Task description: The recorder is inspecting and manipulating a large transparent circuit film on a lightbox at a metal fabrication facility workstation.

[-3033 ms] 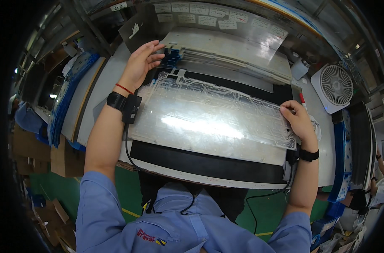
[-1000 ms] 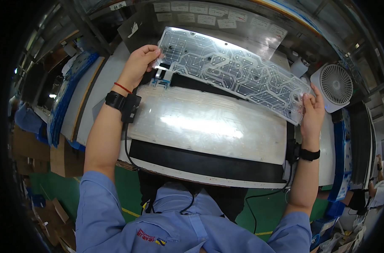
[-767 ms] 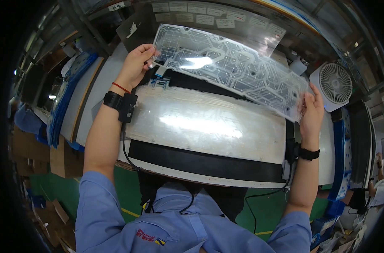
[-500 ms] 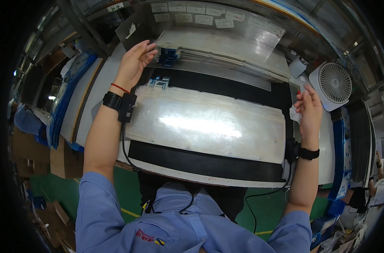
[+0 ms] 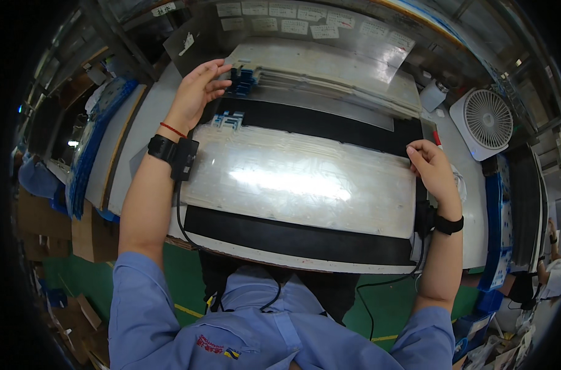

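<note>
Two long stacks of translucent circuit sheets, the near stack (image 5: 305,200) on a black mat (image 5: 292,237) and the far stack (image 5: 336,77) behind it, run left to right, dipping slightly rightward, blue connector tabs (image 5: 242,81) at their left ends. The left hand (image 5: 197,89), fingers spread, is beside the far stack's tabs; the right hand (image 5: 433,169) bends thumb and forefinger together at the near stack's far right corner, whether pinching a sheet I cannot tell.

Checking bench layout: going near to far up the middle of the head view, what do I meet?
Blue shirt → near strip of black mat → near stack of clear sheets → far strip of the mat → far stack → metal back panel with paper labels.
</note>
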A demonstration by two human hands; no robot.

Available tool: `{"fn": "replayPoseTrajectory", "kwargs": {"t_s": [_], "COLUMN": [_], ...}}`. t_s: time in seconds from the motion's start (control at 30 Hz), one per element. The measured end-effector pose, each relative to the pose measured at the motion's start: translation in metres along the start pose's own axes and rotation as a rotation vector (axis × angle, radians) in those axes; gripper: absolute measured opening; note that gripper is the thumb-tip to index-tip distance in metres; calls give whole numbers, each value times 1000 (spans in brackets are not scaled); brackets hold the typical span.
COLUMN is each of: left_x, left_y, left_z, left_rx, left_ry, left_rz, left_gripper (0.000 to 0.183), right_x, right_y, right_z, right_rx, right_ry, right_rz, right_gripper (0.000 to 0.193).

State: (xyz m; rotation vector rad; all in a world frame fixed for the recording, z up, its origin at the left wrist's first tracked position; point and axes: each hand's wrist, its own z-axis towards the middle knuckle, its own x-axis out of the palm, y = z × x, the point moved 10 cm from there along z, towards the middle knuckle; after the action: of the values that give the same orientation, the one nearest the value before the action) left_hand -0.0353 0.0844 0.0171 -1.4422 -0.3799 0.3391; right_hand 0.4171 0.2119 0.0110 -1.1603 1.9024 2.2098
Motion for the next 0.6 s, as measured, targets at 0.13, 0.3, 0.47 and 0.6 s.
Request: {"fn": "replayPoseTrajectory", "kwargs": {"t_s": [0.13,0.3,0.47,0.6], "left_x": [-2,-10,-7,-7], "left_y": [1,4,3,3], "left_z": [2,4,1,1], "left_rx": [8,-10,-7,-17], "left_ry": [-29,-70,-62,-52], "left_rz": [7,9,7,10], "left_gripper": [38,36,33,32], "right_x": [-5,12,33,20], "right_y": [-1,20,36,25], "right_z": [1,-9,-21,-14], "right_rx": [-27,-32,-150,-118], "right_ry": [-19,167,345,223], "right_rz": [5,46,-34,18], "right_gripper": [21,25,24,20]}}
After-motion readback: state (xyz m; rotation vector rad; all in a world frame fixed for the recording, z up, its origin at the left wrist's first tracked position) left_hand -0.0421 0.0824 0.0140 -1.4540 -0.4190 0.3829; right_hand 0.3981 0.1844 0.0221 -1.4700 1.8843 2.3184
